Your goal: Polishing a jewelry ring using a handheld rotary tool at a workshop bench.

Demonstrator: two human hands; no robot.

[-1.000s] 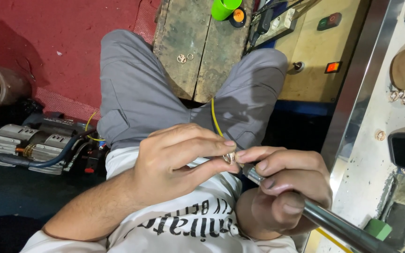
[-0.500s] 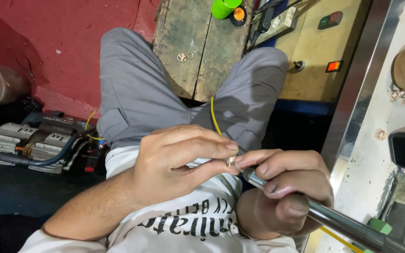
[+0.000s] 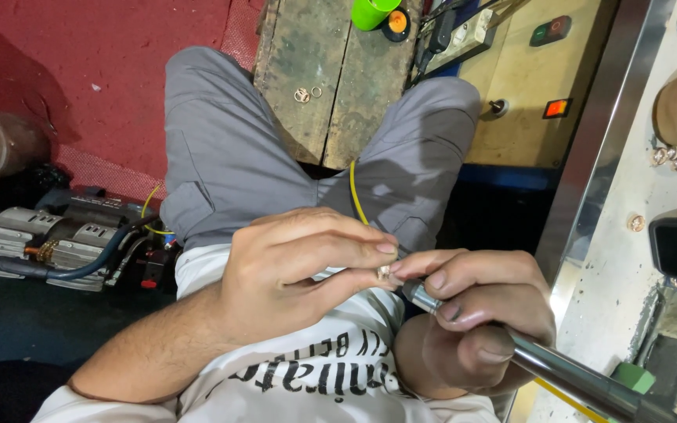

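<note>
Legs in grey trousers (image 3: 229, 157) fill the middle of the view, since I sit with knees apart over a worn wooden board (image 3: 331, 70). Red floor covering (image 3: 80, 70) lies to the left of it; a yellowed machine cabinet (image 3: 526, 86) with coloured switches stands to the right, and a pale workbench (image 3: 628, 258) runs down the right edge. A finned motor unit (image 3: 48, 243) with a dark hose lies on the floor by my left thigh.

A metal rod (image 3: 558, 368) is the long working piece. Its axis runs diagonally, from the lower right corner up and left to a tip just in front of my shirt. My right hand (image 3: 472, 313) is wrapped around the rod near that tip, fingers curled closed, with the thumb and forefinger extended toward the end.

My left hand (image 3: 299, 266) comes in from the opposite side, fingers pressed together in a pinch on a small ring (image 3: 384, 272). The ring sits directly at the rod tip, between the fingertips of both hands; whether it is already over the tip I cannot tell. Both hands are equally close to it. A thin yellow wire (image 3: 356, 192) rises from behind the left fingers across my trouser leg. Two similar small rings (image 3: 305, 95) lie loose on the board, well apart from the hands.
</note>
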